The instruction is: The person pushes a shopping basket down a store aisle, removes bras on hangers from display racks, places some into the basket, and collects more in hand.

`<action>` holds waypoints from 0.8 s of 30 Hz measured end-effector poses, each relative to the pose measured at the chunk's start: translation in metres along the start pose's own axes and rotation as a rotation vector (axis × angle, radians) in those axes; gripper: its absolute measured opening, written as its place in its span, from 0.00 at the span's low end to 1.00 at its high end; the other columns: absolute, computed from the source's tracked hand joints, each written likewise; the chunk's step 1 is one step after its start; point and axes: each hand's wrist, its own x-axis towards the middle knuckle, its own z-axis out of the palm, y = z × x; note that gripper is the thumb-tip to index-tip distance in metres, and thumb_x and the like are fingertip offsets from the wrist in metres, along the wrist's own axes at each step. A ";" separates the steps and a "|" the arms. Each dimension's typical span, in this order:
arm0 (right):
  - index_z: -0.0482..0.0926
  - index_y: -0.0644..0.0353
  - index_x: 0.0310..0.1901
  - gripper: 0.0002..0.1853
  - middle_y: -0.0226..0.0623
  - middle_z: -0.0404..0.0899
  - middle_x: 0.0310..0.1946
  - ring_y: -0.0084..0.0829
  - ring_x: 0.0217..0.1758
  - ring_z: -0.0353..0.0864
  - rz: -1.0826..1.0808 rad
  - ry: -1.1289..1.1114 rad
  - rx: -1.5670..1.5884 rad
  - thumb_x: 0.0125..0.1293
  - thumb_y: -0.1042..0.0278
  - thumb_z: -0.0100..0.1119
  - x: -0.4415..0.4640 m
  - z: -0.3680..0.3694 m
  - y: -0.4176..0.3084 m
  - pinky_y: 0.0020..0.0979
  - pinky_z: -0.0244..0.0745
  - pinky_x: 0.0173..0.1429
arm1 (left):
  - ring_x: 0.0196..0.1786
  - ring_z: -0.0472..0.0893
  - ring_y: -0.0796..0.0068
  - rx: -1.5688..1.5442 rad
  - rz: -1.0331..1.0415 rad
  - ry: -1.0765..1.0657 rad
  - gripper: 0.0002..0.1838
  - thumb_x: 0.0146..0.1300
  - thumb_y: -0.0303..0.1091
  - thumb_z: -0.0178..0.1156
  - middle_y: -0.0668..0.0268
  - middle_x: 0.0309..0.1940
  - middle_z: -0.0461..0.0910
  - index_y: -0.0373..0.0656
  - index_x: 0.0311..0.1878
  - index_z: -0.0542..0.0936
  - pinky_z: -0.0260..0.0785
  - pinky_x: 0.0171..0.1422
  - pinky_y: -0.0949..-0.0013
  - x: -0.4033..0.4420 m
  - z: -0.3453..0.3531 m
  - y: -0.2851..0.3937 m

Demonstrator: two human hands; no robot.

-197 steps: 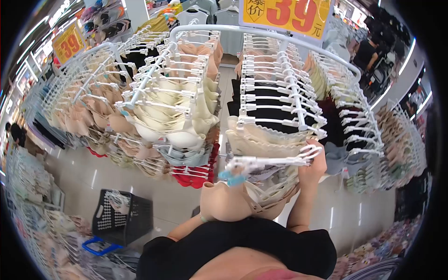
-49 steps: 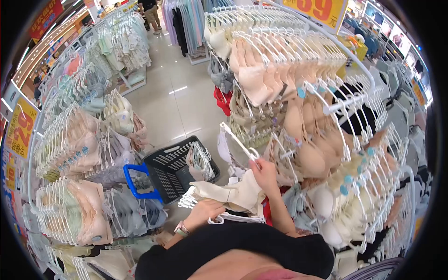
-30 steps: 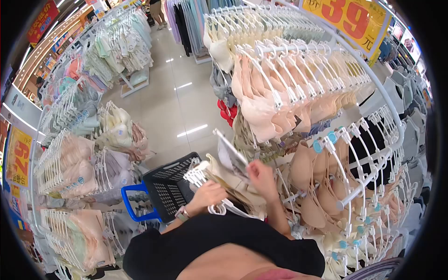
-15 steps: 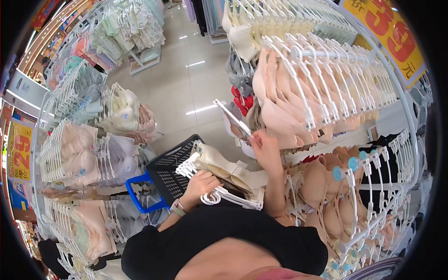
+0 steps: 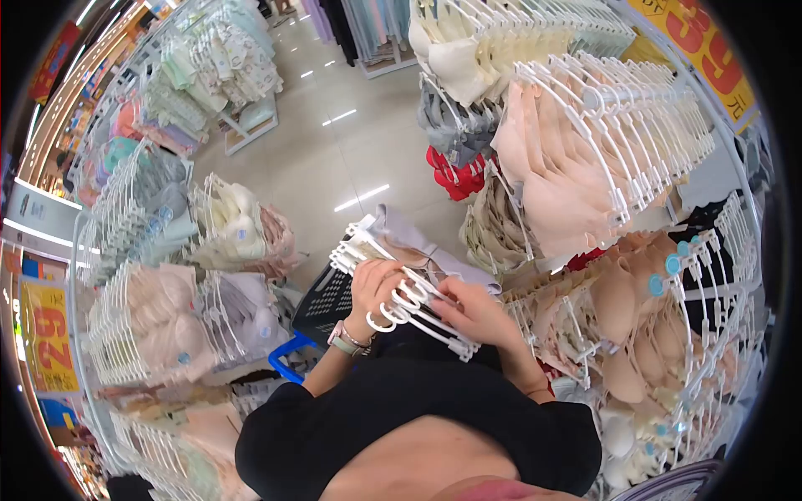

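Observation:
My left hand [image 5: 373,288] is closed round a bundle of white plastic hangers [image 5: 402,307] in front of my body, with their hooks pointing towards me. A lilac-grey bra [image 5: 459,267] hangs on the far side of the bundle. Against the right part of the same hangers, my right hand [image 5: 480,313] has its fingers curled and pinched on a hanger. How many hangers the bundle holds is hidden by overlap. Partly behind my left hand stands a dark shopping basket [image 5: 322,302] with a blue handle [image 5: 288,355].
Racks of peach bras [image 5: 560,196] and beige bras [image 5: 622,309] line the right side. Racks with pale pink bras [image 5: 159,326] and lilac bras [image 5: 242,313] stand on the left. A tiled aisle [image 5: 359,159] runs between them. Yellow price signs [image 5: 50,334] hang at the sides.
My right hand has brought the hanger it held apart, with a lilac bra, back towards me against the bundle. The lilac bra now covers the cream ones. My view has shifted a little.

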 end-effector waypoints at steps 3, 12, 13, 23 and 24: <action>0.71 0.63 0.42 0.16 0.41 0.74 0.22 0.31 0.23 0.74 0.189 -0.065 0.081 0.60 0.59 0.57 0.010 0.016 -0.024 0.31 0.67 0.29 | 0.49 0.75 0.56 -0.124 -0.012 -0.036 0.14 0.45 0.32 0.61 0.57 0.45 0.76 0.40 0.36 0.73 0.64 0.53 0.55 0.009 -0.009 -0.022; 0.74 0.62 0.40 0.13 0.37 0.78 0.25 0.29 0.27 0.78 0.142 -0.001 0.043 0.60 0.62 0.57 0.012 0.034 -0.014 0.29 0.71 0.31 | 0.34 0.76 0.69 -0.204 0.148 -0.179 0.17 0.45 0.37 0.65 0.68 0.29 0.77 0.41 0.39 0.76 0.66 0.49 0.62 0.019 0.008 -0.047; 0.74 0.62 0.40 0.13 0.37 0.78 0.25 0.29 0.27 0.78 0.156 0.019 0.038 0.60 0.62 0.57 0.008 0.028 -0.021 0.29 0.71 0.31 | 0.34 0.76 0.69 -0.226 0.159 -0.183 0.17 0.45 0.37 0.65 0.68 0.29 0.77 0.41 0.39 0.76 0.66 0.49 0.62 0.019 0.010 -0.047; 0.75 0.61 0.43 0.13 0.41 0.78 0.33 0.39 0.34 0.77 0.012 1.047 -0.944 0.55 0.71 0.58 0.010 -0.164 -0.074 0.34 0.70 0.40 | 0.27 0.74 0.72 -0.115 0.156 -0.106 0.08 0.42 0.33 0.65 0.72 0.22 0.74 0.48 0.25 0.75 0.62 0.35 0.68 0.014 0.034 -0.010; 0.76 0.62 0.42 0.12 0.42 0.78 0.29 0.39 0.30 0.77 0.238 0.918 -0.811 0.56 0.70 0.57 0.014 -0.173 -0.058 0.34 0.70 0.37 | 0.26 0.73 0.72 -0.116 0.142 -0.096 0.08 0.43 0.34 0.65 0.72 0.21 0.74 0.48 0.24 0.74 0.62 0.35 0.68 0.011 0.035 -0.002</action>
